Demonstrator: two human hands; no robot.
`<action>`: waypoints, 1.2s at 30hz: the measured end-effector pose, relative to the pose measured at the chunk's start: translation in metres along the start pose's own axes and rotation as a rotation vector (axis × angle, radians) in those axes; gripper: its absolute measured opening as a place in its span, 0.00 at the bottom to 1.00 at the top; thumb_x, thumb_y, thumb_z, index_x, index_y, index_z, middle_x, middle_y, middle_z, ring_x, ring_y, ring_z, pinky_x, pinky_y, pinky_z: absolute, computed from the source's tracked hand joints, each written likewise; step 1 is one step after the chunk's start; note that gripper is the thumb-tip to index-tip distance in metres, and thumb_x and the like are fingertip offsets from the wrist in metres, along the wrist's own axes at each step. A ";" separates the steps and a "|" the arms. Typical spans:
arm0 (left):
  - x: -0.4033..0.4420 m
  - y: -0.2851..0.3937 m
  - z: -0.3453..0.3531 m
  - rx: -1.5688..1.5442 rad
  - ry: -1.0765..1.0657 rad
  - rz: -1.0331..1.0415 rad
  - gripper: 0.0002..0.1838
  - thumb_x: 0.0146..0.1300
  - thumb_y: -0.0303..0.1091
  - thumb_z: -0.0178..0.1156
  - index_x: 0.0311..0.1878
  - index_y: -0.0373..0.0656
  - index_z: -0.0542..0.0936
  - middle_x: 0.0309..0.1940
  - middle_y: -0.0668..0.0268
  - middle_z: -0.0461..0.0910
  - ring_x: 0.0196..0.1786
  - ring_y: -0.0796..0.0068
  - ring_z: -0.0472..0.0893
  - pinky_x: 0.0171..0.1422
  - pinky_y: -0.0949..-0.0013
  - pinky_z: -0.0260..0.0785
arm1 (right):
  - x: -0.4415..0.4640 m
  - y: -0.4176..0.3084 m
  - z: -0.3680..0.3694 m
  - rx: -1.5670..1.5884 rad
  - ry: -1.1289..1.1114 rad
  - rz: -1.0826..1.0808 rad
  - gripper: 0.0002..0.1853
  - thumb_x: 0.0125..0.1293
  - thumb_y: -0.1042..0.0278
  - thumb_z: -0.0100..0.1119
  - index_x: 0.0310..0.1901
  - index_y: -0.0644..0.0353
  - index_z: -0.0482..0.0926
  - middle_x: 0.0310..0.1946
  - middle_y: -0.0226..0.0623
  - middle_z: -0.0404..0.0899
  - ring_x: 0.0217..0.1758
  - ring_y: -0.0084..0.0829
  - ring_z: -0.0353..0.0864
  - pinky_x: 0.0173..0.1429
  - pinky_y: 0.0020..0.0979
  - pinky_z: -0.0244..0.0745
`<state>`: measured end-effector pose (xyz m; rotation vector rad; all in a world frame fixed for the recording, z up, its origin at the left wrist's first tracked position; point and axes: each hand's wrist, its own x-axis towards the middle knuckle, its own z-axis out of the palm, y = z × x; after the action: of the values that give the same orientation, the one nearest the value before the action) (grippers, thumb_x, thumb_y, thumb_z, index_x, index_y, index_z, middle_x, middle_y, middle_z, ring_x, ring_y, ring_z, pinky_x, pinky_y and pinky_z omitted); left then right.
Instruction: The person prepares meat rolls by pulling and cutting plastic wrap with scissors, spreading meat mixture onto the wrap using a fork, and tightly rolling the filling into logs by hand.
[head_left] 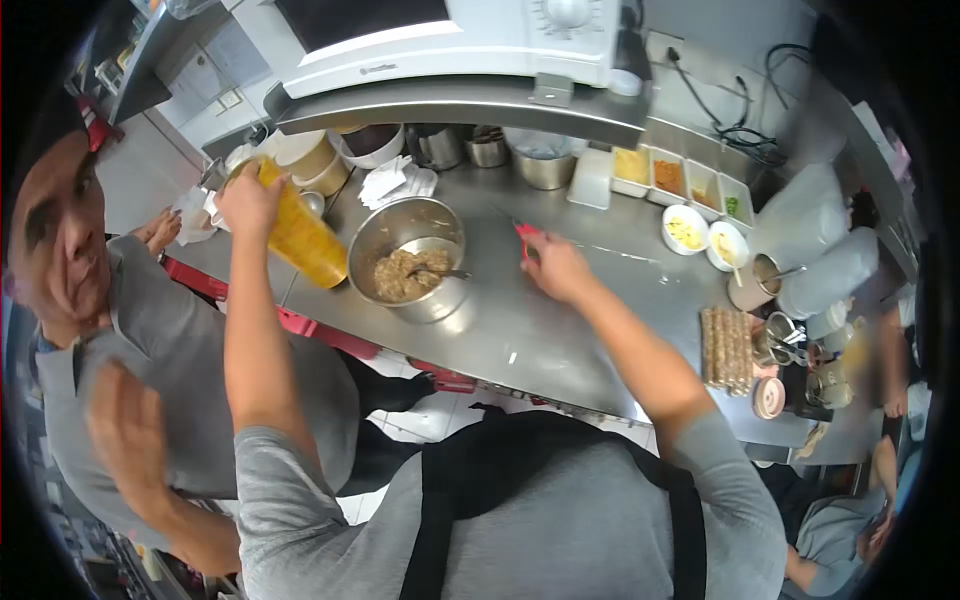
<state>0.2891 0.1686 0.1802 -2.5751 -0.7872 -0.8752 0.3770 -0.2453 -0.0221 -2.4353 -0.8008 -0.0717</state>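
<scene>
My left hand is closed around the upper end of a long bag of yellow-orange liquid. The bag leans, its lower end beside the rim of a steel mixing bowl. Inside the bowl lies a lumpy light-brown mixture with a spoon stuck in it. To the bowl's right, my right hand grips red-handled scissors just over the steel counter. Their thin tips point up and left, and the fingers partly hide the handles.
A person stands close on my left, one hand raised. White napkins and a steel pot stand behind the bowl. At right are ingredient trays, two small white bowls, and packed rolls. A shelf overhangs the back.
</scene>
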 end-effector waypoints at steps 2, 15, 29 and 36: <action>0.015 0.014 0.000 0.000 -0.073 0.003 0.31 0.53 0.58 0.66 0.56 0.50 0.79 0.44 0.55 0.84 0.51 0.59 0.82 0.61 0.53 0.62 | 0.056 -0.006 0.032 -0.182 0.066 -0.038 0.23 0.59 0.60 0.64 0.55 0.56 0.76 0.50 0.45 0.78 0.53 0.47 0.78 0.54 0.44 0.76; 0.052 -0.008 0.088 -0.254 0.285 0.250 0.30 0.63 0.52 0.63 0.56 0.34 0.75 0.51 0.47 0.79 0.53 0.45 0.78 0.57 0.52 0.70 | 0.073 -0.039 0.044 -0.073 0.244 0.100 0.21 0.60 0.55 0.61 0.53 0.53 0.78 0.61 0.44 0.67 0.63 0.46 0.64 0.57 0.50 0.65; -0.123 -0.003 0.141 -0.257 0.000 -0.100 0.22 0.70 0.43 0.54 0.59 0.36 0.75 0.50 0.51 0.79 0.53 0.49 0.77 0.56 0.54 0.69 | -0.324 0.001 -0.035 0.486 0.256 0.315 0.09 0.67 0.61 0.58 0.42 0.55 0.81 0.35 0.38 0.82 0.39 0.42 0.82 0.44 0.37 0.76; -0.172 -0.046 0.268 -1.638 -0.554 -0.372 0.16 0.69 0.34 0.53 0.51 0.33 0.80 0.45 0.54 0.84 0.45 0.65 0.84 0.46 0.67 0.77 | -0.312 0.022 -0.061 0.397 0.176 0.102 0.09 0.65 0.64 0.59 0.40 0.59 0.82 0.34 0.42 0.82 0.38 0.45 0.80 0.43 0.41 0.76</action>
<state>0.2723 0.2560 -0.1289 -4.3436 -0.8502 -1.2108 0.1406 -0.4579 -0.0504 -2.0563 -0.5512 -0.0784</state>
